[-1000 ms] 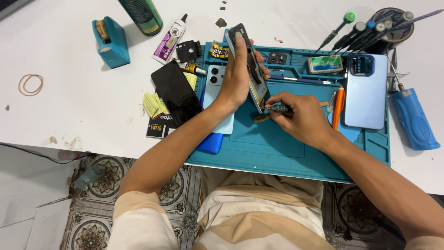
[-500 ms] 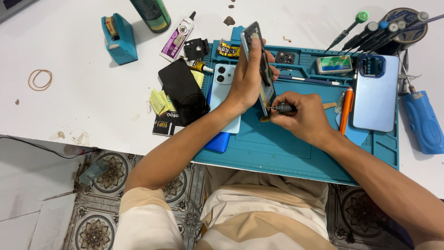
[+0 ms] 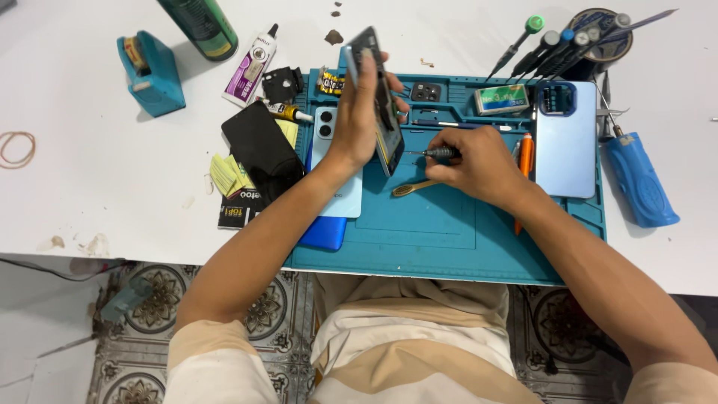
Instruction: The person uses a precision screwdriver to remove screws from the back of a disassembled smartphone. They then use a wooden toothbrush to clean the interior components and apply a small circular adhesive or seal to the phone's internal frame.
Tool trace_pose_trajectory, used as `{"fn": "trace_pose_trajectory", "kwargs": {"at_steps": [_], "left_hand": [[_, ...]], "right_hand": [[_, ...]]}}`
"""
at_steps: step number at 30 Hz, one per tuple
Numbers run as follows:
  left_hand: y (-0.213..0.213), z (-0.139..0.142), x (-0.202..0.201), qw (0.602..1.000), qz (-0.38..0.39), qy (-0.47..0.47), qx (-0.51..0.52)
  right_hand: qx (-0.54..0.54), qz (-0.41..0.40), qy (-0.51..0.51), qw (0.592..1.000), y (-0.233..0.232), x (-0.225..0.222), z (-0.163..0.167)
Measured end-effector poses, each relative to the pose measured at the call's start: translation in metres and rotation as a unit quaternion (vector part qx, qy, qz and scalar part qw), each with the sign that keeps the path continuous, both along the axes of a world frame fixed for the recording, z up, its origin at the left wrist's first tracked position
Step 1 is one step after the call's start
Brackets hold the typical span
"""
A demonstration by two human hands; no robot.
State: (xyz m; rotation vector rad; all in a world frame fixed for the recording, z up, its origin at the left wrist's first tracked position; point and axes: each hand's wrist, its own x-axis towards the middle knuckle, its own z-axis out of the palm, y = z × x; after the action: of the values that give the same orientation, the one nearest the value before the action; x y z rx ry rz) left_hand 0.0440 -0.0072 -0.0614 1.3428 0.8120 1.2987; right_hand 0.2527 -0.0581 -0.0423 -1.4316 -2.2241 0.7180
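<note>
Left hand (image 3: 357, 123) grips an opened phone (image 3: 378, 97) on edge, upright above the teal work mat (image 3: 434, 224), fingers wrapped over its top and far side. Right hand (image 3: 479, 164) pinches a small screwdriver (image 3: 434, 152) held level, its tip meeting the phone's lower inner face. Judged from this pose, the step is driving or loosening a screw: it goes best with the tool kept square to the screw head, light steady pressure along the shaft, and the phone braced firm so it cannot twist. A wooden-handled tool (image 3: 415, 187) lies on the mat just under the right hand; a pale blue phone back (image 3: 565, 138) rests at the mat's right side. The screw itself is too small to make out, the phone's interior faces away, and the left palm hides its far edge
</note>
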Motion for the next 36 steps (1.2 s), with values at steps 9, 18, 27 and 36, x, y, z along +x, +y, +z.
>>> {"fn": "trace_pose_trajectory", "kwargs": {"at_steps": [9,18,27,36], "left_hand": [[0.005,0.004,-0.003,0.995,0.025,-0.066,-0.075],[0.008,0.008,-0.006,0.996,0.002,-0.047,-0.078],[0.009,0.015,-0.018,0.977,-0.108,-0.11,-0.145],[0.01,0.015,-0.022,0.963,-0.146,-0.153,-0.17]], "right_hand": [[-0.004,0.058,-0.066,0.996,0.002,-0.007,0.01],[-0.011,0.064,-0.04,0.997,0.001,-0.003,0.013],[-0.021,0.039,0.093,0.995,-0.007,0.006,0.012],[0.104,0.09,0.125,0.983,-0.012,0.004,0.014]]}}
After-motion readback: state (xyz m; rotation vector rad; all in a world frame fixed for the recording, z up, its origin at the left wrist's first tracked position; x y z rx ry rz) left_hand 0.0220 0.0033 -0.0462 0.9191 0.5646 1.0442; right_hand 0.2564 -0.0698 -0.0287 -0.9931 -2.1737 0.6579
